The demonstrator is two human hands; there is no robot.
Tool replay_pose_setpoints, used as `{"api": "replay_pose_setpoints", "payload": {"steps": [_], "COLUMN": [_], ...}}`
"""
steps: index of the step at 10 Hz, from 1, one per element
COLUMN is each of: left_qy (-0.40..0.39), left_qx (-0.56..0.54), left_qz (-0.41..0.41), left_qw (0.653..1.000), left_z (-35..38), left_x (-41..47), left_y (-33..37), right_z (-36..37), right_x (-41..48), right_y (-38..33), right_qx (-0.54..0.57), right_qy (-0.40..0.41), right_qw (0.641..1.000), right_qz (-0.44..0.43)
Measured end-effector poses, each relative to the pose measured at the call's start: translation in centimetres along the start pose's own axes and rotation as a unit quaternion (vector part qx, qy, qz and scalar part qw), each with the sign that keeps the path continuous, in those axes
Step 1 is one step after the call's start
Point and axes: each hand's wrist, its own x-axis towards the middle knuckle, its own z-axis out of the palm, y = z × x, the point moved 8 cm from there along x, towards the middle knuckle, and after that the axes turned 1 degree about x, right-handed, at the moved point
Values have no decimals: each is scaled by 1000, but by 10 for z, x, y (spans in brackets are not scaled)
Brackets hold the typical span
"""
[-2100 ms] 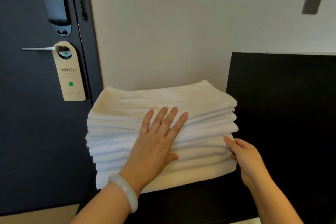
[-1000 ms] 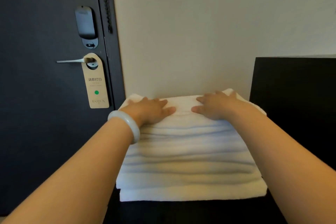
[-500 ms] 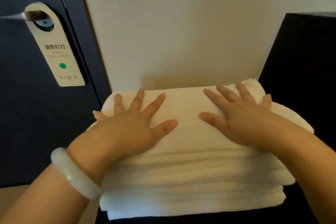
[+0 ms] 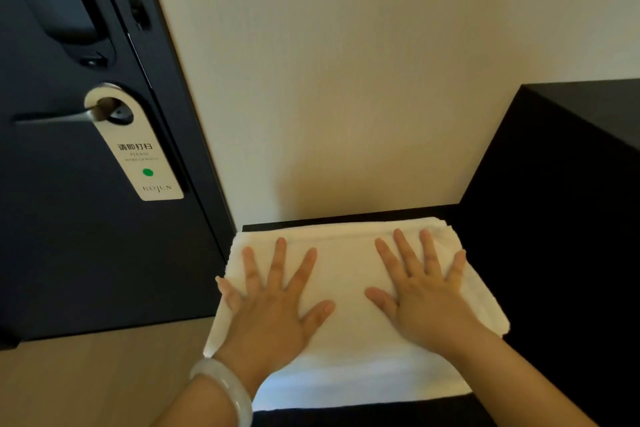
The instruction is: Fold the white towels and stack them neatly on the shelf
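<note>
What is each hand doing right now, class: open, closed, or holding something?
Left hand: open, fingers spread, flat on top of the towel stack.
Right hand: open, fingers spread, flat on the same stack.

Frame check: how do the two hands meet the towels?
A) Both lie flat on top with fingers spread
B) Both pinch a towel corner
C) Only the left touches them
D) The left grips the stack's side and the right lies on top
A: the left hand and the right hand both lie palm-down on top of the towels, with fingers straight and spread.
</note>
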Motion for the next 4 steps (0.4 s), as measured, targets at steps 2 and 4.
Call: {"api": "replay_pose_setpoints", "payload": {"steps": [2, 4], "left_qy": [-86, -140], "left_qx": [23, 22], "left_qz": [14, -10], "left_qw": [996, 990], "left_z": [-20, -83], "left_x": [-11, -27], "left_y": [3, 15], "right_z": [-16, -77], "right_x": [-4, -31], "right_y": [1, 6], "right_qx": [25, 161], "right_qy": [-148, -189], "right_qw": [989, 968], "right_qz": [-17, -20]}}
